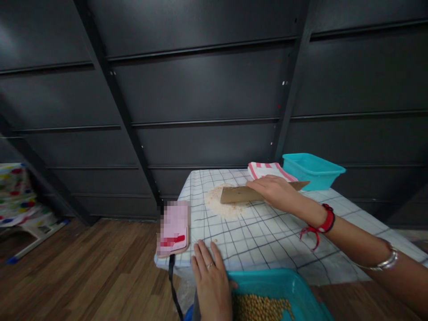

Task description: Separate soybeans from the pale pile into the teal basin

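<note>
My right hand (276, 194) grips a stiff brown piece of cardboard (236, 195), held tilted on its long edge above the table. The cardboard's left end reaches over a spread pile of pale, powdery or fine-grained stuff (217, 205) on a white checked tablecloth (240, 240). My left hand (212, 283) holds nothing, its fingers stretched out flat on the cloth at the near edge. Its thumb is by the rim of a teal tub (267, 274) with yellowish soybeans (261, 307) in it. The tub's lower part is cut off by the frame.
A second teal tub (310, 165) stands at the table's back right, beside a folded red-and-white striped cloth (267, 169). A pink phone-like case (174, 227) with a black strap (172, 276) lies at the left edge. Dark metal panels (200, 98) rise behind the table.
</note>
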### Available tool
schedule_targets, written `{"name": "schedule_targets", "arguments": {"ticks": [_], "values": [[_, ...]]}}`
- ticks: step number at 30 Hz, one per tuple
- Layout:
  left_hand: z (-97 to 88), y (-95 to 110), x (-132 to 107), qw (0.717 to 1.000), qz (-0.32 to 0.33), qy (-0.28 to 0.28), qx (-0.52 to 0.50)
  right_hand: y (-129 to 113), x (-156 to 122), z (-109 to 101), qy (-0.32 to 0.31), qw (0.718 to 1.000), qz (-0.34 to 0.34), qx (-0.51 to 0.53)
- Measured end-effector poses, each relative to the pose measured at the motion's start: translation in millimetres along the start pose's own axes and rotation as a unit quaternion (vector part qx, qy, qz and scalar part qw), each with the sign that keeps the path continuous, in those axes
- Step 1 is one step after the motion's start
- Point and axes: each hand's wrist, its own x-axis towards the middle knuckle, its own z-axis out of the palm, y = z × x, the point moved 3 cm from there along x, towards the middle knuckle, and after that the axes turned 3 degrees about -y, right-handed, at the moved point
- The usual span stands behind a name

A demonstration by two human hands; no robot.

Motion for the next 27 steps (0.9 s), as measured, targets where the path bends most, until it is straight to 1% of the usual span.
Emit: {"name": "schedule_targets", "arguments": {"ticks": [4,9,13,16,18,20,24,27], "values": [[-4.9,-0.9,0.0,1.000,0.009,-0.022,-0.005,-3.6,-12.8,-4.2,0.007,0.999,-0.001,0.033],[-8.8,-1.2,-0.7,1.000,0.011,-0.019,0.007,-1.8,-30.9,-16.8,0.028,0.998,-0.005,0.057],[-8.6,-0.4,-0.8,1.000,0.012,-0.013,0.012,2.1,-29.9,-16.5,0.041,0.998,0.029,0.022],[-7.9,-0.4,-0.7,1.000,0.012,-0.017,0.008,1.8,-27.2,-10.4,0.017,0.999,0.049,-0.008],[-7.6,-0.8,-0.6,1.000,0.012,-0.017,0.004,-0.7,-28.4,-7.8,0.000,0.999,0.045,-0.007],[-7.9,-1.1,-0.2,1.000,0.013,-0.017,-0.002,-4.6,-32.1,-9.3,0.000,0.999,0.034,0.002],[-9.7,-1.2,0.8,1.000,0.011,-0.024,-0.004,-12.3,-41.5,-21.7,0.027,1.000,0.006,-0.001],[-11.2,-1.0,0.5,1.000,0.013,-0.024,0.008,-11.3,-47.8,-29.7,0.042,0.999,0.010,-0.004]]}}
